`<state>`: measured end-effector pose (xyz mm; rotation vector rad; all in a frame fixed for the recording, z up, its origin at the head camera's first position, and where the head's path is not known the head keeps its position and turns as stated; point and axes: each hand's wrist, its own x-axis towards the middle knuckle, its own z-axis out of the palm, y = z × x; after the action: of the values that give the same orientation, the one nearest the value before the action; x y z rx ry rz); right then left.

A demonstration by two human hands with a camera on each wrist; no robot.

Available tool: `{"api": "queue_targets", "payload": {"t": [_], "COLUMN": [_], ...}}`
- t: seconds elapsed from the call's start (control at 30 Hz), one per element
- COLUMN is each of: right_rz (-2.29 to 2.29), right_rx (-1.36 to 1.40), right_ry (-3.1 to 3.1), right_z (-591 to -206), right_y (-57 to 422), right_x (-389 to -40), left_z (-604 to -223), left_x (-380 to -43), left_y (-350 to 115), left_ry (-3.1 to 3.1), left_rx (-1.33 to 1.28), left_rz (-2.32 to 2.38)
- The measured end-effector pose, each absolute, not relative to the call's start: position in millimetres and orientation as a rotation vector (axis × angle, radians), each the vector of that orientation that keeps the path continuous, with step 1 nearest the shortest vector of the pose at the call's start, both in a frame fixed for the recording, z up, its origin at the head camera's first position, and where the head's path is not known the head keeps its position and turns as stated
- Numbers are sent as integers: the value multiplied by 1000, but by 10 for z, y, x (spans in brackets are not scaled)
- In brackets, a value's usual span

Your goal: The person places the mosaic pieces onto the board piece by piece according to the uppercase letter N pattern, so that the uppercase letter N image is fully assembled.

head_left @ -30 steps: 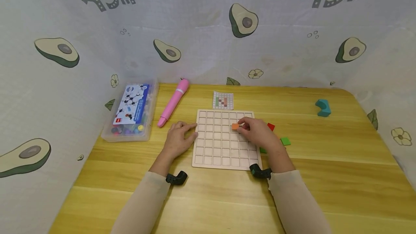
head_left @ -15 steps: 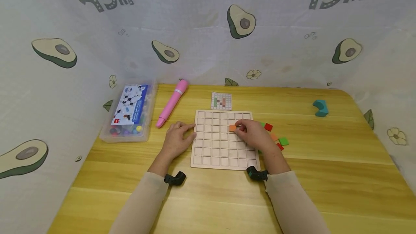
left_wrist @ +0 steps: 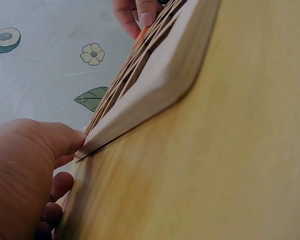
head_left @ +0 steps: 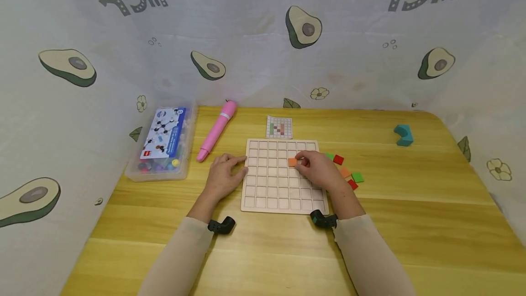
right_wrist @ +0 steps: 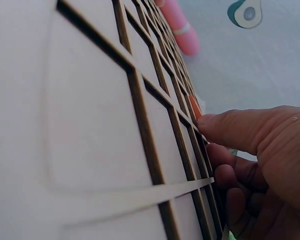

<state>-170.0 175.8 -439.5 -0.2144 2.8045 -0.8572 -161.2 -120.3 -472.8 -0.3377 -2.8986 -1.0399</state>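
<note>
Right grip (head_left: 318, 168) pinched on orange tile (head_left: 292, 162), left grip (head_left: 223, 177) spread against board (head_left: 272, 182) — box label (head_left: 163, 132) illegible

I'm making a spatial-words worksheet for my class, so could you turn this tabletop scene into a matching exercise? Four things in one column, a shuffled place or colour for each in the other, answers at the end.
Things
1. Tile touched by the right hand
2. Left hand
3. Printed grid card
4. Arch-shaped block

Places and colours
A. Teal
B. Just beyond the far edge of the wooden board
C. Plain orange
D. Touching the wooden board's left edge

Right pairs
1-C
2-D
3-B
4-A
</note>
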Motion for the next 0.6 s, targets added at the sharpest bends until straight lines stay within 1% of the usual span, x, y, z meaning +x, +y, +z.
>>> {"api": "queue_targets", "payload": {"t": [0.6], "right_rz": [-880], "right_rx": [-186], "right_ry": [2785], "right_z": [-4383], "right_y": [1755], "right_x": [-1693], "left_z": [-4734], "left_x": [-1613], "left_y": [-1206], "left_ry": [-2891], "left_rx": [-345], "left_rz": [-1034]}}
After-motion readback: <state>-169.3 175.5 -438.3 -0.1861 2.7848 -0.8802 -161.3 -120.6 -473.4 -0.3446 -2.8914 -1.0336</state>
